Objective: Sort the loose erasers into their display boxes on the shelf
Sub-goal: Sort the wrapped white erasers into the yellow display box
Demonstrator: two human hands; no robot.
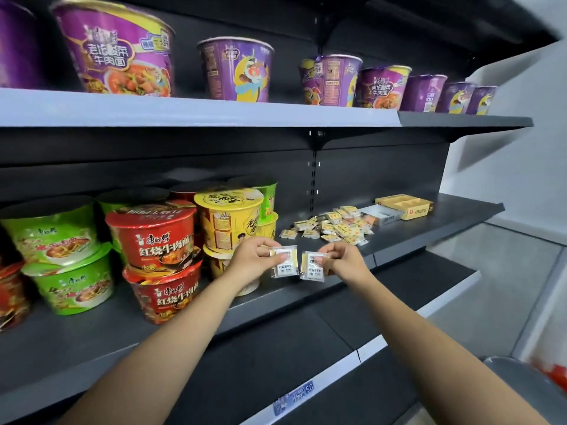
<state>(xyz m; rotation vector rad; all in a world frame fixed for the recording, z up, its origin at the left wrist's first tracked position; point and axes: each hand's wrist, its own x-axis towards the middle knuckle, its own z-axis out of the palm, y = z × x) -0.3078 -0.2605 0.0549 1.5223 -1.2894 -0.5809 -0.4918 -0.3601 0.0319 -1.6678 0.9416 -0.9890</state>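
Head view showed both arms stretched toward the middle shelf (399,237), each hand holding a small stack of wrapped erasers. The left hand (256,256) pinched its stack (285,261) by the upper left corner, thumb and fingertips curled round the wrappers, so the packets hung just right of the fingers. The right hand (340,259) gripped a second stack (313,266) the same way, fingers bent over its top right edge, the packets lying just left of them. The two stacks sat side by side between the hands, close but with a narrow gap, both held in front of the shelf edge and not resting on it.

Beyond the fingers, farther back on the shelf and slightly to the right, lay a loose pile of erasers (334,227) in yellow and white wrappers. Past that pile, well away from both hands, stood a white display box (383,214) and a yellow display box (406,207), touching or nearly touching each other; their contents could not be made out.

Left of the left fingers, red, green and yellow noodle bowls (153,237) were stacked on the same shelf. Purple noodle cups (239,70) lined the shelf above.
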